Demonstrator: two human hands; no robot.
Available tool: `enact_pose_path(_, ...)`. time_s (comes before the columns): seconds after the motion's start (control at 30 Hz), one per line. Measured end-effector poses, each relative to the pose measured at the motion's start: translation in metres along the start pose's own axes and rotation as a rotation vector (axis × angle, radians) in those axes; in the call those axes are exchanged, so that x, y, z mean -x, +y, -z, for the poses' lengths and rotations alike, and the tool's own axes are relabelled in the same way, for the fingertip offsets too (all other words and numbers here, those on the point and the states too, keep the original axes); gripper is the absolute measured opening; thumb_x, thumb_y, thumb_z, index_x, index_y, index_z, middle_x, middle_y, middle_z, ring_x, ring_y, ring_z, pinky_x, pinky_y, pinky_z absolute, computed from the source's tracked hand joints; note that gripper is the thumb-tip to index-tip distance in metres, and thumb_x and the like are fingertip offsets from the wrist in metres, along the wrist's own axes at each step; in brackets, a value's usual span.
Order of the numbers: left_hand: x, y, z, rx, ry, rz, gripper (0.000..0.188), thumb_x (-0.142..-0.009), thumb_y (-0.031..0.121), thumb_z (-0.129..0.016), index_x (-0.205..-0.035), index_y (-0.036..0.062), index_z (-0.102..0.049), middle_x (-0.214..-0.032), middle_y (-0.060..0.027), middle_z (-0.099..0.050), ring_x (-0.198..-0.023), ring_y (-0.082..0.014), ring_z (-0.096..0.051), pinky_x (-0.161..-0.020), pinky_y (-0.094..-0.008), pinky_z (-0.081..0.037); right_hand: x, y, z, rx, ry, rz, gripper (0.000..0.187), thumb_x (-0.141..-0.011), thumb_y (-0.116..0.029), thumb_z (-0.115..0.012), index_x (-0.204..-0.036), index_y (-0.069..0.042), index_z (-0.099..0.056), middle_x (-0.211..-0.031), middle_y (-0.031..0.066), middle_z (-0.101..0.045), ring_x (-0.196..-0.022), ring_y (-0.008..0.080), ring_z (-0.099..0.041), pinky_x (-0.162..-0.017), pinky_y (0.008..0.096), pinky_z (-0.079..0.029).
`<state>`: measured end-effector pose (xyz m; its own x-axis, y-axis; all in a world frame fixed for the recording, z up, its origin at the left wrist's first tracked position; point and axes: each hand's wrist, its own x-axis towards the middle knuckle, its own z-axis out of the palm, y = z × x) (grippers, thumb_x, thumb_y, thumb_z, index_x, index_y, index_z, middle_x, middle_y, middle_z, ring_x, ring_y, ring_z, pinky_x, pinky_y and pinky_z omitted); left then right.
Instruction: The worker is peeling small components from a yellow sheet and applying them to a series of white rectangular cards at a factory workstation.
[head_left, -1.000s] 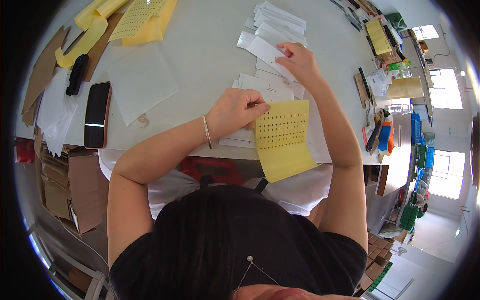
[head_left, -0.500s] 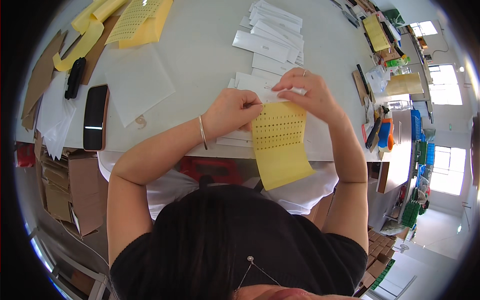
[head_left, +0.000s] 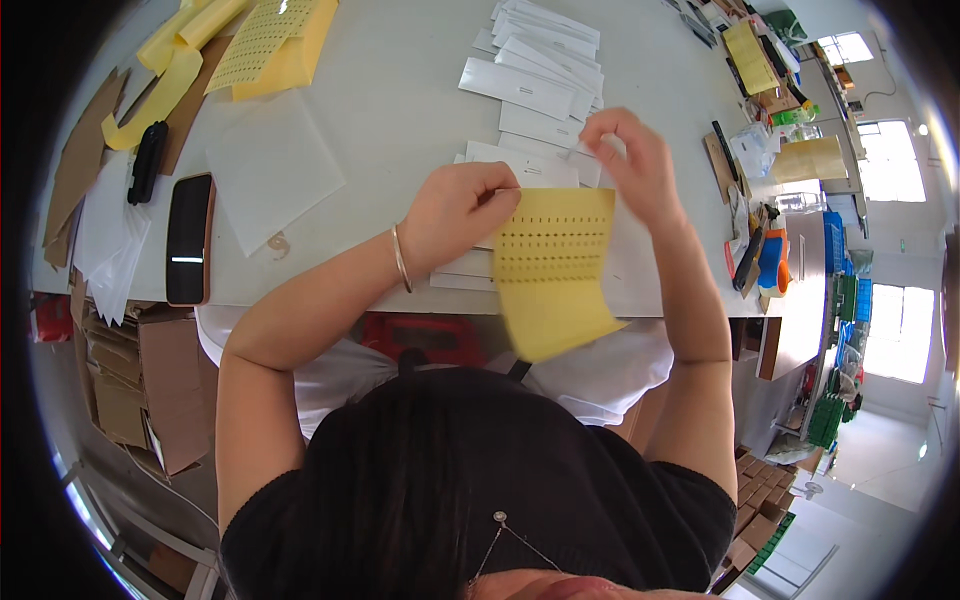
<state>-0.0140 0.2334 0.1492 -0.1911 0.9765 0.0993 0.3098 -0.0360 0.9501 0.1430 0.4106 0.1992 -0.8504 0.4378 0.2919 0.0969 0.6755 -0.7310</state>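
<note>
Yellow sheet [head_left: 553, 275] with dark-dotted rows

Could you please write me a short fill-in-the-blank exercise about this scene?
1. The ____ hand holds the yellow sheet near a corner.
2. The overlapping paper slips on the table are ____ in colour.
3. The phone lies face ____ on the table.

Missing words: left; white; up.

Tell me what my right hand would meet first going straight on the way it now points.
Your right hand points leftward in the picture, so it would probably meet the overlapping white papers first; its height above them is unclear.
</note>
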Motion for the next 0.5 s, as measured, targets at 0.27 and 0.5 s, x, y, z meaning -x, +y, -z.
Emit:
enact_pose_path(0.27, -0.011, -0.015, -0.028, -0.654, 0.103, -0.547, 0.013, -0.091, 0.011, -0.051, -0.099, -0.0004, -0.052, -0.117, -0.0176, -0.061, -0.113, -0.0375, -0.054, -0.099, -0.0447, -0.039, -0.001, 0.065, -0.007, -0.104, -0.093, -0.355, 0.014, -0.094, -0.012, -0.052, -0.093, 0.0, -0.058, -0.088, 0.0052, -0.064, -0.086, 0.0128, -0.062, -0.079, 0.0264, -0.048)
enact_pose_path(0.5, -0.012, -0.021, -0.024, -0.662, -0.015, -0.512, 0.016, -0.092, 0.011, -0.05, -0.103, -0.0009, -0.05, -0.118, -0.0177, -0.061, -0.113, -0.0358, -0.055, -0.099, -0.0447, -0.038, -0.006, 0.085, -0.027, -0.144, 0.116, -0.245, 0.01, -0.092, -0.009, -0.052, -0.093, 0.0, -0.057, -0.086, 0.0055, -0.063, -0.081, 0.0129, -0.06, -0.075, 0.0266, -0.047)
